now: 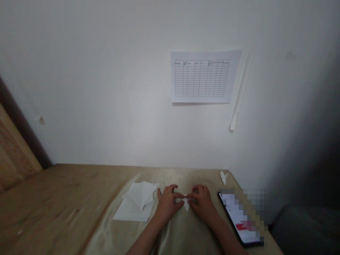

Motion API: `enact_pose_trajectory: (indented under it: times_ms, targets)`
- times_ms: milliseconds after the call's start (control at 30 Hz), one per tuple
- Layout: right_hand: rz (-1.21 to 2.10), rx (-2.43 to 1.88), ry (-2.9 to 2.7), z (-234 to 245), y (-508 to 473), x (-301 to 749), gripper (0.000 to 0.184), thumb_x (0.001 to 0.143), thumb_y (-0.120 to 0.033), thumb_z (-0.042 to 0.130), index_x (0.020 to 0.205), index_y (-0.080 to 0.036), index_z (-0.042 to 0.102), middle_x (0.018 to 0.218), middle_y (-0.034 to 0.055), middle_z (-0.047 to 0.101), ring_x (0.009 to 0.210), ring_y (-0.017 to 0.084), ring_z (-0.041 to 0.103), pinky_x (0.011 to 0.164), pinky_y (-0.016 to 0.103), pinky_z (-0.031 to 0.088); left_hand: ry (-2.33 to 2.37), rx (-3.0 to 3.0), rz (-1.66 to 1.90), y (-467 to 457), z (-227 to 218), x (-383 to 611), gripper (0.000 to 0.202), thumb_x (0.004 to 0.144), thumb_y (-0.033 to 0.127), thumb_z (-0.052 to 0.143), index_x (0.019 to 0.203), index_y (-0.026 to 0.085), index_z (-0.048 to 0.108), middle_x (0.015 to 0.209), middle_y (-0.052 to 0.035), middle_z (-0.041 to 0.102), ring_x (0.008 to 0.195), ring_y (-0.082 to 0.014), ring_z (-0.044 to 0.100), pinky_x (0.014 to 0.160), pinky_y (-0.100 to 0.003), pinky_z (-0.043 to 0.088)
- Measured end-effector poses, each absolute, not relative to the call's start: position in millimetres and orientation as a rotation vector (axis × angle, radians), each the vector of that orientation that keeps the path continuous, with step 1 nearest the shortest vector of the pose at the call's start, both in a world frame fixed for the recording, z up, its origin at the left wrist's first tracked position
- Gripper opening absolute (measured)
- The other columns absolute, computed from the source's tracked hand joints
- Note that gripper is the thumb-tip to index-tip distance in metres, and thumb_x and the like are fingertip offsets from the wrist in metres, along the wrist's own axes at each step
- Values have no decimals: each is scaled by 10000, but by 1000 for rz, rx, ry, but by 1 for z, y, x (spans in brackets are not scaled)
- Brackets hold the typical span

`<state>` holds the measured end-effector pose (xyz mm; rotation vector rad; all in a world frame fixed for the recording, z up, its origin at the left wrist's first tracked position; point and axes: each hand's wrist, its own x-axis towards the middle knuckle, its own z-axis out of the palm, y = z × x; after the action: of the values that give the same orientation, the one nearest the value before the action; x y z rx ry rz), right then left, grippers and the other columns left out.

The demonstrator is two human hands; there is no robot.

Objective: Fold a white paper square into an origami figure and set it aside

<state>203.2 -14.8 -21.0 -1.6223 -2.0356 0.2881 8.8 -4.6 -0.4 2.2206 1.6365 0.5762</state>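
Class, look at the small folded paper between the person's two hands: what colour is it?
The folded paper is white; it shows in the head view.

A person's left hand (168, 200) and right hand (202, 200) meet over a desk (66, 202), fingers at a small folded paper (187, 206) whose pointed end faces the person; whether they pinch or only press it is unclear. Beside the left hand lies a pile of white paper (129, 211), topped by a creased sheet (142, 194). Right of the right hand is a phone (232, 209) with its screen lit, partly blurred, and beyond it a white paper scrap (223, 177). A printed table sheet (200, 78) hangs on the wall (92, 88).
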Motion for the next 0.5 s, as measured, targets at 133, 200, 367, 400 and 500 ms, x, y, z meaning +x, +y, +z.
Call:
enact_pose_trajectory:
  times_ms: [133, 200, 367, 400, 500]
  targets:
    - [333, -1645, -2023, -21, -14, 206, 229, 833, -305, 694, 1032, -406, 749, 1200, 35, 571, 1218, 247, 449, 1087, 395, 291, 1641, 2209, 585, -3, 0, 9, 213, 781, 352, 733, 973, 437, 762, 1365, -14, 583, 1327, -307, 466, 1132, -708, 62]
    - [326, -1656, -2032, -22, -13, 206, 233, 835, -316, 695, 1040, -415, 746, 1208, 33, 571, 1221, 249, 452, 1089, 396, 293, 1636, 2206, 586, -3, 1, 9, 196, 783, 357, 728, 963, 425, 765, 1367, -15, 583, 1327, -308, 465, 1132, -706, 62]
    - [335, -1639, -2030, -24, -13, 209, 249, 835, -327, 702, 1055, -438, 739, 1230, 30, 566, 1237, 250, 445, 1100, 393, 291, 1624, 2204, 570, -2, -1, 8, 179, 787, 366, 725, 954, 413, 768, 1369, -21, 579, 1322, -308, 465, 1127, -708, 62]
    - [341, -1632, -2026, -24, -13, 210, 255, 835, -327, 703, 1060, -444, 736, 1233, 29, 565, 1237, 250, 445, 1098, 392, 293, 1623, 2210, 572, -1, -2, 8, 177, 790, 368, 723, 955, 417, 767, 1366, -18, 581, 1318, -307, 468, 1123, -710, 63]
    - [341, -1648, -2027, -24, -13, 210, 268, 835, -343, 704, 1077, -455, 727, 1241, 30, 561, 1240, 257, 442, 1097, 402, 295, 1623, 2223, 580, 0, -6, 7, 172, 801, 379, 712, 959, 424, 763, 1357, -15, 585, 1312, -304, 473, 1119, -709, 70]
